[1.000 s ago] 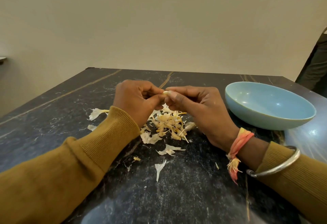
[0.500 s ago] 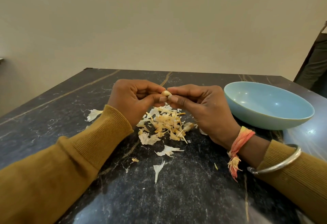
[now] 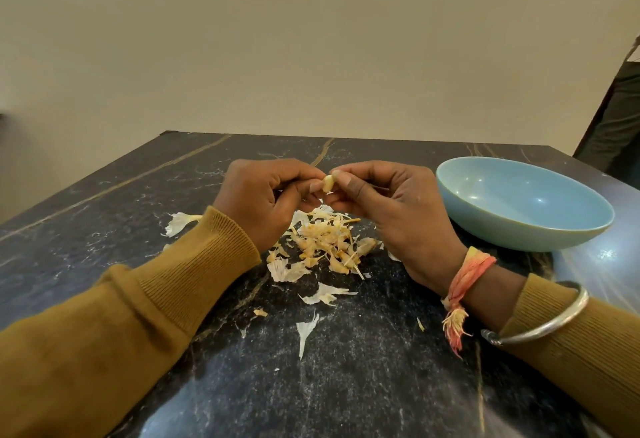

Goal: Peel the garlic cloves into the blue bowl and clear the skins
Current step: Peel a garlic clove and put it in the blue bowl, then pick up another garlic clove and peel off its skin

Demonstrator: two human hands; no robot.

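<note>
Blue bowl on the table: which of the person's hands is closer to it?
Right. The right hand sits just beside the blue bowl, not touching it; the left hand is farther off, beyond the right one. Both pinch one garlic clove.

2 hands point(image 3: 266, 195), 1 garlic clove point(image 3: 327, 183), 1 blue bowl point(image 3: 519, 226), 1 skin pile point(image 3: 325, 243).

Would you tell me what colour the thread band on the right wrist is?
The thread band is orange and pink; head view.

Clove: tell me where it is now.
Head view, centre: the clove is pinched between the left hand and right hand, above the skins, left of the bowl.
</note>
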